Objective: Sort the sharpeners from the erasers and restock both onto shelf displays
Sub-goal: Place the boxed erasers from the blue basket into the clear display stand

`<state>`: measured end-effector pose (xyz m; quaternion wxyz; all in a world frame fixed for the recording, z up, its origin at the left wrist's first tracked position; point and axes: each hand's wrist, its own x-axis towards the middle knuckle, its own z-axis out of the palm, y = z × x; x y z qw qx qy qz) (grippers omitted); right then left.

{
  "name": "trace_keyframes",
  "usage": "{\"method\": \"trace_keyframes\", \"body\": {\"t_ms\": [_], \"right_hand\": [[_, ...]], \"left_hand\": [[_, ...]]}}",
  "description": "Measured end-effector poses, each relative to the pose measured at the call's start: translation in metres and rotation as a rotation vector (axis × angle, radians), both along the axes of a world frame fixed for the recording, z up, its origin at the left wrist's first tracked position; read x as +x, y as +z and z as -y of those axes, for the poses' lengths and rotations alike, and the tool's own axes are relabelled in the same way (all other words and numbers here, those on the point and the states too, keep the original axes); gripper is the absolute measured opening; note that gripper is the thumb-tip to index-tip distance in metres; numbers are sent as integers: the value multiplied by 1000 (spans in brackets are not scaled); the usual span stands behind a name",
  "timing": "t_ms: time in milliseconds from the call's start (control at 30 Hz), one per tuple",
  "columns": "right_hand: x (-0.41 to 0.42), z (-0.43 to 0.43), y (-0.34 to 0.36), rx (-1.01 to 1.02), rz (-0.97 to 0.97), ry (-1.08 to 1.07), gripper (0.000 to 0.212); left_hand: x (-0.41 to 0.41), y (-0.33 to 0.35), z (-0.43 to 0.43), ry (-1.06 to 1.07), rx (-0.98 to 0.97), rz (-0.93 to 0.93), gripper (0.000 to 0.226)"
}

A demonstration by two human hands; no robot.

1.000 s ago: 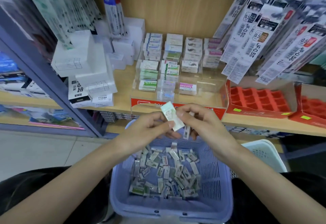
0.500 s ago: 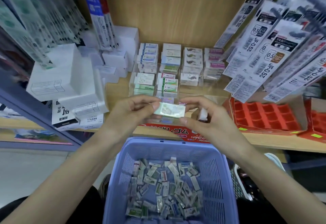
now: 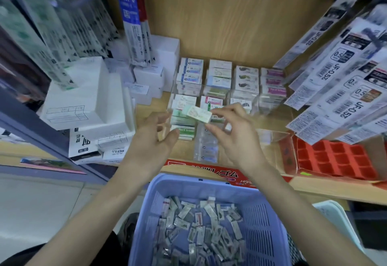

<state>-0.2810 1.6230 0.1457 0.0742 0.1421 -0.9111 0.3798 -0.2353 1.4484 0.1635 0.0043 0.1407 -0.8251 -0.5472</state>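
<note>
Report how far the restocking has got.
Done: stacks of erasers fill the back of the display. In hand: the right hand pinches one eraser above the front rows; the left hand is open beside it. Left: the basket holds a heap of wrapped pieces, and some front slots look empty.

Glossy printed wrapping is seen on the eraser (image 3: pixel 199 114) pinched between the fingers (image 3: pixel 225 109), smooth lilac perforated plastic in the basket (image 3: pixel 266 224) below them, matt wood-grain board in the back panel (image 3: pixel 230 25) beyond them, matt white card in the boxes (image 3: pixel 83 98) to their left, moulded red plastic in the tray (image 3: pixel 335 156) to their right.
</note>
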Motion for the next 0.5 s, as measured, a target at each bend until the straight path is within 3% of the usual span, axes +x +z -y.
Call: {"method": "trace_keyframes", "body": {"t_ms": [267, 500], "right_hand": [[-47, 33, 5, 411, 136, 65, 38], [-51, 38, 10, 601, 275, 164, 47]], "left_hand": [[2, -11, 7, -58, -29, 126, 27], [3, -11, 9, -72, -55, 110, 27]]}}
